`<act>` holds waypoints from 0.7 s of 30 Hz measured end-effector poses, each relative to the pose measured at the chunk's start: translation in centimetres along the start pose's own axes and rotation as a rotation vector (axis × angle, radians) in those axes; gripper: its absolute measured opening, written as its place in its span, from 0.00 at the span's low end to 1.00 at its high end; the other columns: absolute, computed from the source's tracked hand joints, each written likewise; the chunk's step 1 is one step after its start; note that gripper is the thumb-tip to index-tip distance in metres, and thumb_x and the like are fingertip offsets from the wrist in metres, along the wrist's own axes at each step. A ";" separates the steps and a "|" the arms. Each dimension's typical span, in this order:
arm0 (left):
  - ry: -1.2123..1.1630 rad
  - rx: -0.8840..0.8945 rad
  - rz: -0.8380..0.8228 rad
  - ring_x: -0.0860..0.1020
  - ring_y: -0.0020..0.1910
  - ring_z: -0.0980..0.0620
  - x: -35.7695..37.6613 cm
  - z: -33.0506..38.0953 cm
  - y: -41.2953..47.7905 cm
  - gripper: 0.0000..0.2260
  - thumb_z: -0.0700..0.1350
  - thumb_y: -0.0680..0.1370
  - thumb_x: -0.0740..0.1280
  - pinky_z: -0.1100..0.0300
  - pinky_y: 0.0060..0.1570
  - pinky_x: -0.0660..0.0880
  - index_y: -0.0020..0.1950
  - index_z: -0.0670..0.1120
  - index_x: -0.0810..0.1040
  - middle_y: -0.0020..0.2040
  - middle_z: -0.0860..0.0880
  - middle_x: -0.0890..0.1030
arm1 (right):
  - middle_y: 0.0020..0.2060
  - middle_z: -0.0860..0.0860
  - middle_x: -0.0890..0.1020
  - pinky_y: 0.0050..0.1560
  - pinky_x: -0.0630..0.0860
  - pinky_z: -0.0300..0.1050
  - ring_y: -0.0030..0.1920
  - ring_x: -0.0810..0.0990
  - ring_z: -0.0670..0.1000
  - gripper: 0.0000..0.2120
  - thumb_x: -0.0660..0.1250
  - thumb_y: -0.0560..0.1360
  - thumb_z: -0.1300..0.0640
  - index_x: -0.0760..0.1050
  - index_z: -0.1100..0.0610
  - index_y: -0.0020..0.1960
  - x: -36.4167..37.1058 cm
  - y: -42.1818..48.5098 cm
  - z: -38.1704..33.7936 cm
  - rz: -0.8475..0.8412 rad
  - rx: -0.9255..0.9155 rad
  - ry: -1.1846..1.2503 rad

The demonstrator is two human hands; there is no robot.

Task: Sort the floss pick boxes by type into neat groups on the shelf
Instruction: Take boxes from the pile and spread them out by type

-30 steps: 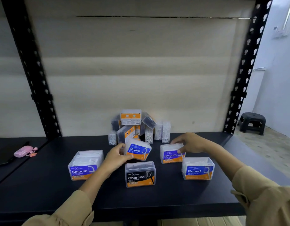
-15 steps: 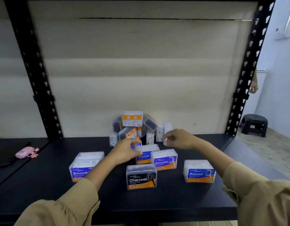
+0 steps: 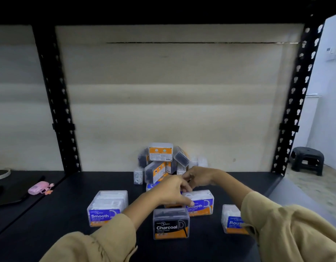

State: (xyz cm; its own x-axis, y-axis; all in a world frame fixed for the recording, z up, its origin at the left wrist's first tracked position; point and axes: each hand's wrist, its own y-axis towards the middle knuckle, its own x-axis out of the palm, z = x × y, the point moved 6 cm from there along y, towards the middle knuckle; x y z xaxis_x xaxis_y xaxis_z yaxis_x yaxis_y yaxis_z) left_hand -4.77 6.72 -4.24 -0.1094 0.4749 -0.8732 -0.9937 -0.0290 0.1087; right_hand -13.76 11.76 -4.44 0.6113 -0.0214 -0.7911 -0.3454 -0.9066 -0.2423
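Clear floss pick boxes lie on the black shelf [image 3: 50, 224]. At the front left stands a stack of Smooth boxes [image 3: 106, 207], with a Charcoal box [image 3: 171, 224] in the middle, a single Smooth box [image 3: 200, 203] behind it and a Round box [image 3: 230, 218] at the right. A mixed pile of boxes [image 3: 160, 160] leans on the back wall. My left hand [image 3: 172, 191] covers and holds a second Round box; only its orange edge [image 3: 172, 206] shows. My right hand [image 3: 199, 176] reaches to the foot of the pile, its fingertips blurred and close to my left hand.
A pink case [image 3: 38, 188] lies on the neighbouring shelf at the left. Black perforated uprights [image 3: 57, 103] [image 3: 293, 103] frame the bay. A dark stool [image 3: 307, 159] stands on the floor at the right.
My left hand set the second Round box down behind the Charcoal box. My right hand let go of the single Smooth box and moved back and left to the pile. The camera tilted up.
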 end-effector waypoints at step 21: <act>0.078 -0.127 -0.108 0.74 0.51 0.59 -3.2 -5.2 -1.7 0.18 0.46 0.71 0.73 0.73 0.43 0.68 0.61 0.48 0.79 0.58 0.51 0.80 | 0.54 0.50 0.83 0.61 0.74 0.43 0.57 0.80 0.48 0.14 0.67 0.74 0.62 0.79 0.51 0.57 -3.8 -6.9 10.3 0.181 0.186 0.168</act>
State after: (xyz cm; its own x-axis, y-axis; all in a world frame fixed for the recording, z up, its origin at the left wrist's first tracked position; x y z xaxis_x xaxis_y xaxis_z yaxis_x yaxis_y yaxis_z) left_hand -2.86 0.70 -4.08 0.0016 0.4116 -0.9114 -0.9945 -0.0944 -0.0443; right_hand -21.02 22.48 -5.55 0.6315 -0.2591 -0.7308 -0.5743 -0.7896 -0.2163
